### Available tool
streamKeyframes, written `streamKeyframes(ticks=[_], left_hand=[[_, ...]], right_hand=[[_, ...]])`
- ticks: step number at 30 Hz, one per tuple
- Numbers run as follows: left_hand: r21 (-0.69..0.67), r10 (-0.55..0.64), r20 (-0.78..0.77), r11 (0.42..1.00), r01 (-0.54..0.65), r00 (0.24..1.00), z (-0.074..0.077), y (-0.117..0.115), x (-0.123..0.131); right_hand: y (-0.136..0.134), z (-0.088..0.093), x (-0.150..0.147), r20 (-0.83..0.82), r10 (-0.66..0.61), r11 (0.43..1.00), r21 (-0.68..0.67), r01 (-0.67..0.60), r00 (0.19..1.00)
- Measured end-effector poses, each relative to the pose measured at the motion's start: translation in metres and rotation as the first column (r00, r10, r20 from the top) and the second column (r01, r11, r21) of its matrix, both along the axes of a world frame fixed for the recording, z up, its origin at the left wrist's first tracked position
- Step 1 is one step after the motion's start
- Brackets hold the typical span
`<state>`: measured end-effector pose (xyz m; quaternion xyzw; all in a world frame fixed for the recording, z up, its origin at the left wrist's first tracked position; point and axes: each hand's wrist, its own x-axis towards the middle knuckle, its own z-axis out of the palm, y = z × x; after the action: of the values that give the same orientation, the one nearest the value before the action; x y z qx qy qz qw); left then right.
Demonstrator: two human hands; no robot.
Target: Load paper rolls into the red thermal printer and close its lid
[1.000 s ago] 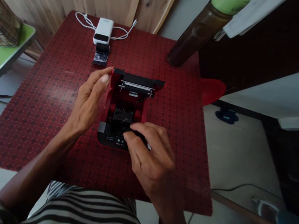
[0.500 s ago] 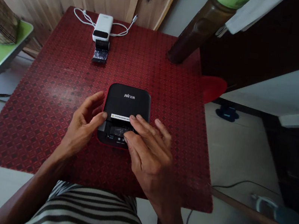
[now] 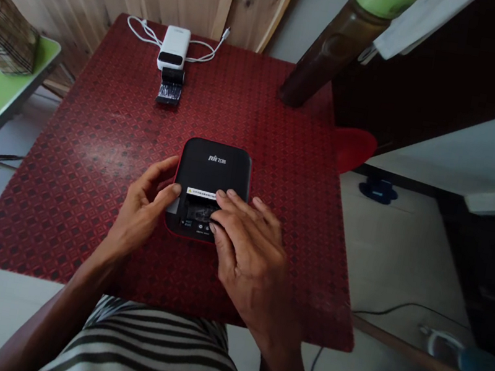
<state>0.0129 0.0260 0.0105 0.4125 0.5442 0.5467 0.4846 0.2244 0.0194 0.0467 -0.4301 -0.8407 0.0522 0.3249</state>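
A squarish black device (image 3: pixel 214 171) with a white logo and a white warning strip lies flat on the red patterned table. It looks like a small printer. Near its front edge is a recess holding dark, shiny film (image 3: pixel 199 212), above a row of small symbols. My left hand (image 3: pixel 144 200) grips the device's left edge, thumb on top and fingers along the side. Over the device's right half lies my right hand (image 3: pixel 250 242). Its thumb and index finger come together at the recess's right end, its other fingers resting on the top. What lies between those fingertips is hidden.
At the table's back left lie a white power bank (image 3: pixel 174 45) with a white cable and a small roll of black film (image 3: pixel 170 87). A tall dark bottle (image 3: pixel 330 48) with a green lid stands at the back right. A red stool (image 3: pixel 351 149) is beside the table (image 3: pixel 113 114).
My left fingers have closed in against the device's left side. My right hand stays at the recess, thumb and index finger slightly shifted. The whole view has moved a little.
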Motion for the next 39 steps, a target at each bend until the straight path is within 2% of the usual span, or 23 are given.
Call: streamKeyframes(ticks=[6, 11, 17, 30, 35, 39], left_hand=[[-0.043, -0.002, 0.081, 0.999, 0.006, 0.997, 0.003, -0.022, 0.001], [-0.082, 0.024, 0.138, 0.997, -0.013, 0.99, 0.001, -0.024, 0.003], [-0.095, 0.056, 0.128, 0.994, -0.044, 0.99, -0.002, -0.026, 0.005], [-0.156, 0.127, 0.106, 0.982, -0.109, 0.986, 0.01, -0.025, 0.017], [-0.16, 0.153, 0.113, 0.978, -0.134, 0.982, 0.01, -0.024, 0.02], [-0.141, 0.13, 0.108, 0.983, -0.115, 0.986, 0.01, -0.023, 0.02]], right_hand=[[-0.017, -0.005, 0.007, -0.086, -0.059, 0.998, 0.01, 0.06, 0.995], [-0.038, -0.021, 0.017, -0.233, -0.183, 0.983, -0.018, 0.184, 0.955], [-0.044, -0.041, 0.016, -0.196, -0.306, 0.948, -0.155, 0.279, 0.932], [-0.041, -0.04, 0.014, -0.264, -0.348, 0.934, -0.178, 0.309, 0.9], [-0.041, -0.037, 0.011, -0.268, -0.354, 0.932, -0.181, 0.314, 0.896], [-0.042, -0.04, 0.009, -0.273, -0.361, 0.929, -0.187, 0.319, 0.892]])
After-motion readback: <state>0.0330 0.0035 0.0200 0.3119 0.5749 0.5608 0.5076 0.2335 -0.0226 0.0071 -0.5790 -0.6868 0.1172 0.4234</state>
